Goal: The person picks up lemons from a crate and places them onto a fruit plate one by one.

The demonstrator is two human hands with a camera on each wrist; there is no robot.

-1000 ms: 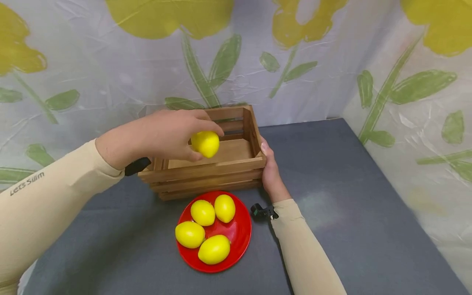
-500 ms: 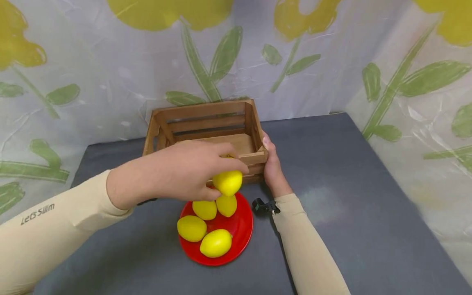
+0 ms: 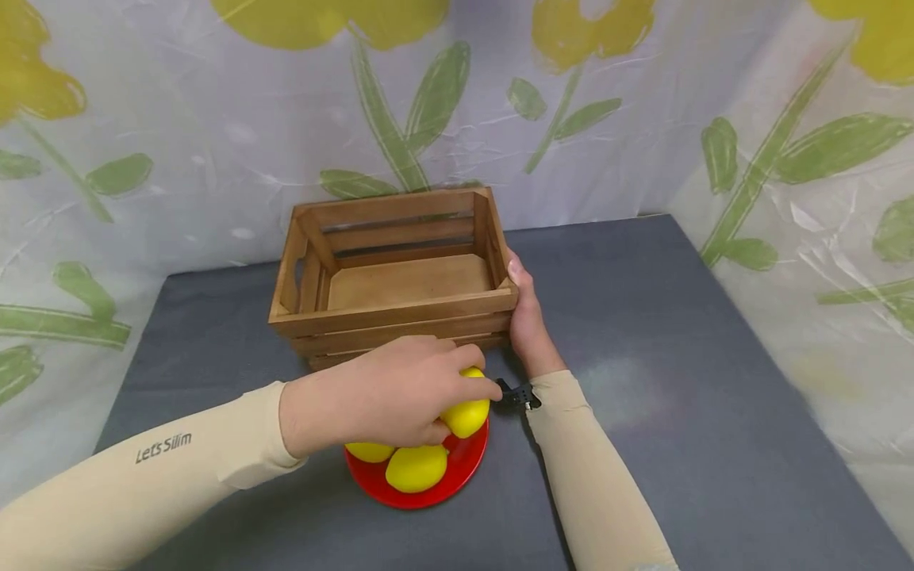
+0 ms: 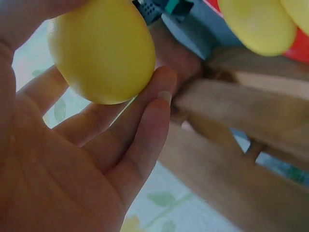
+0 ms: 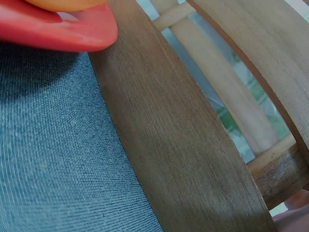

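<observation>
Yellow lemon (image 3: pixel 467 414) gripped in curled fingers of left hand (image 3: pixel 385 392), peeking out at the fingertips, thumb beneath. Directly under that hand: red plate (image 3: pixel 467 464) with more lemons (image 3: pixel 416 468), partly hidden by the knuckles. Just beyond the hand, wooden crate (image 3: pixel 400 313) on grey worktop (image 3: pixel 643 396). Right hand (image 3: pixel 527 321) flat against the crate's right end, thumb on the rim, fingers out of sight behind the wood.

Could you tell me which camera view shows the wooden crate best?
The head view: the whole wooden crate shows, its inside bare. The left wrist view catches only blurred slats; the right wrist view shows one close slat.
</observation>
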